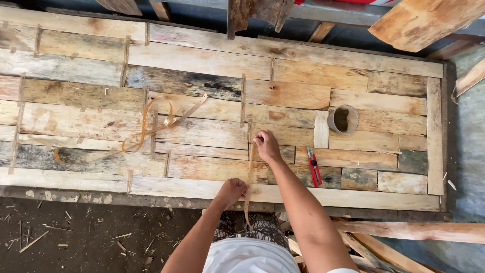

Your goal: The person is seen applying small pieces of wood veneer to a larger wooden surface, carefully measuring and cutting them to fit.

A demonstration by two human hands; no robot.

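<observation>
A thin, pale bamboo strip runs from the table top down past its near edge. My right hand pinches its upper end on the planks. My left hand grips the same strip lower down, at the table's near edge. The strip's lower tail hangs below my left hand, in front of my lap.
The work table is made of patchwork wooden planks. Curled bamboo strips lie at the left middle. A short round tube stands at the right, with red-handled pliers below it. Loose boards lie around; the dirt floor has shavings.
</observation>
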